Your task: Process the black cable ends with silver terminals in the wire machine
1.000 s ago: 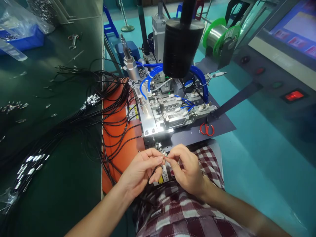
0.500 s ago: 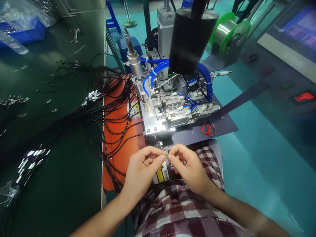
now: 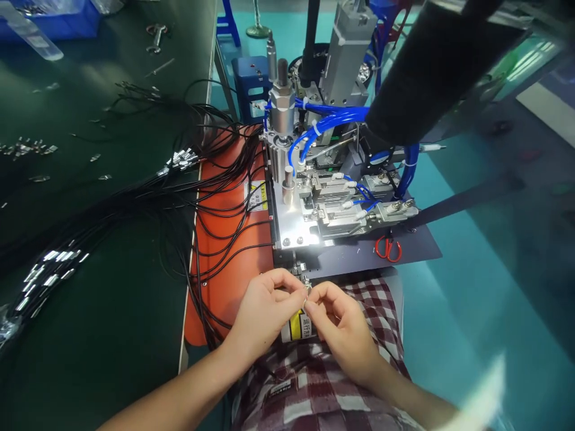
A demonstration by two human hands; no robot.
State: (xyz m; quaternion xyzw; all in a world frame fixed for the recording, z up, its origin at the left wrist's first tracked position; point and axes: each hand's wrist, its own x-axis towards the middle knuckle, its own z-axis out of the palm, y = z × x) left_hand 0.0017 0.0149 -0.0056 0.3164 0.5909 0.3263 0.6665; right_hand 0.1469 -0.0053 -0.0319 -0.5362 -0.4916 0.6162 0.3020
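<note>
My left hand (image 3: 268,308) and my right hand (image 3: 344,326) meet just in front of the machine (image 3: 287,224), over the lap. Both are closed, thumb against forefinger, with the fingertips nearly touching. Between them shows a tiny shiny metal piece (image 3: 308,288), like a small connector shell; most of it is covered by the fingers. Just beyond the fingertips sits a small metal fixture (image 3: 298,267) at the machine's near edge. A white and yellow label (image 3: 296,326) lies below the hands.
On the left, bundled black cables (image 3: 135,200) with shiny metal ends run over the dark table (image 3: 112,335) and an orange board (image 3: 233,281). Red-handled scissors (image 3: 389,249) lie right of the machine. A black cylinder (image 3: 431,72) hangs overhead. Loose metal bits (image 3: 29,148) lie far left.
The camera view has shifted, so the machine stands further right and the black cylinder looks larger. My hands are still together, slightly lower in view, and more of the metal piece shows.
</note>
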